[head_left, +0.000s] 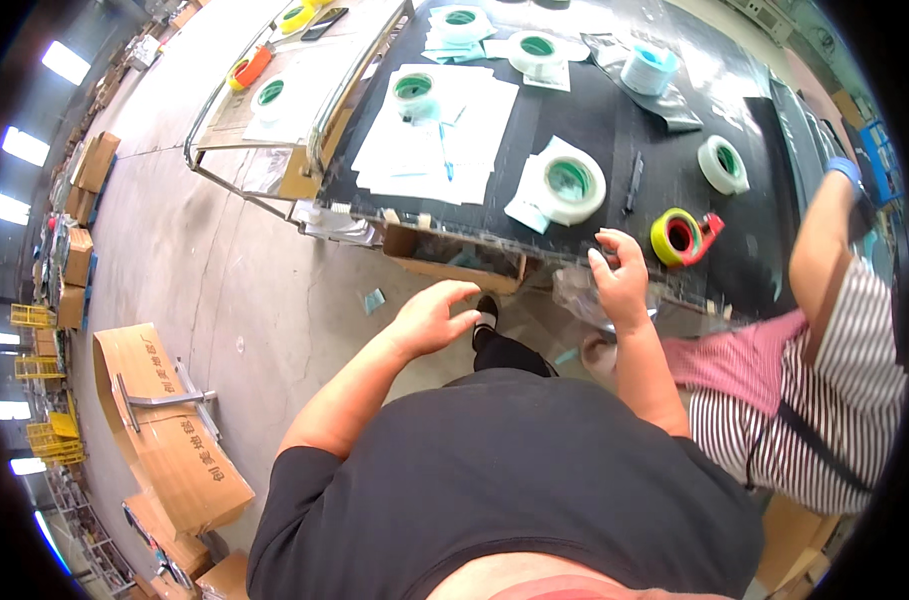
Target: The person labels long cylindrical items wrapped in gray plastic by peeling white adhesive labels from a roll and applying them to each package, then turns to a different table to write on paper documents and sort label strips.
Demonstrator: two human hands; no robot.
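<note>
My left hand (436,320) hangs in the air in front of the black-topped table (574,120), fingers curved and apart, holding nothing. Close to the table's near edge is my right hand (624,282), also empty, its thumb and forefinger spread with a gap between them. Just beyond it a wide roll of clear tape (593,205) with a green core lies on small pale sheets. To the right of that hand sits a red tape dispenser (712,230) with a yellow roll. A slim black tool (634,182) lies between them, its kind unclear.
White paper sheets (384,170) carry a blue pen (446,152) and another tape roll (412,90). More rolls stand farther back. A metal cart (199,140) adjoins at left. At right, close by, a person in a striped shirt (844,330) reaches over the table. Flattened cardboard (174,430) stands at lower left.
</note>
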